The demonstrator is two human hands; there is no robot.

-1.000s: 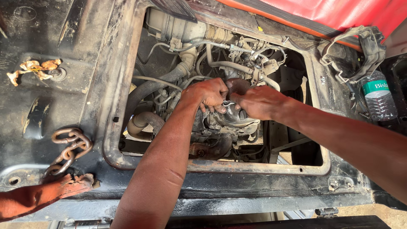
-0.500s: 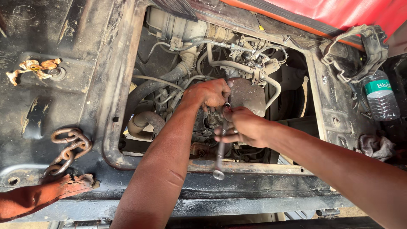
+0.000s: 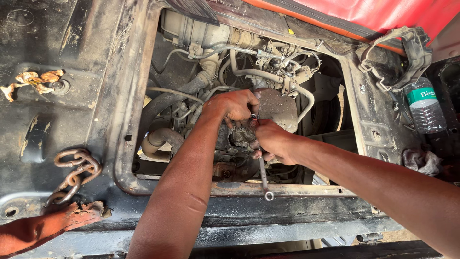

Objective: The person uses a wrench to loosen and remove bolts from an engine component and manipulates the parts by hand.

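While you are leaning over the grimy black sheet-metal engine bay [image 3: 120,96], your left hand [image 3: 232,106] is pressing curled fingers onto the dusty grey engine housing [image 3: 278,108], and your right hand [image 3: 270,139] is gripping a slim silver ring spanner [image 3: 263,180], its ring end hanging toward the bay's lower rim.

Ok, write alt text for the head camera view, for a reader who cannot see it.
Two bare hands work deep in an open, grimy engine bay: the left hand presses on a part while the right hand grips a metal wrench. A rusty chain lies on the left and a plastic water bottle on the right.
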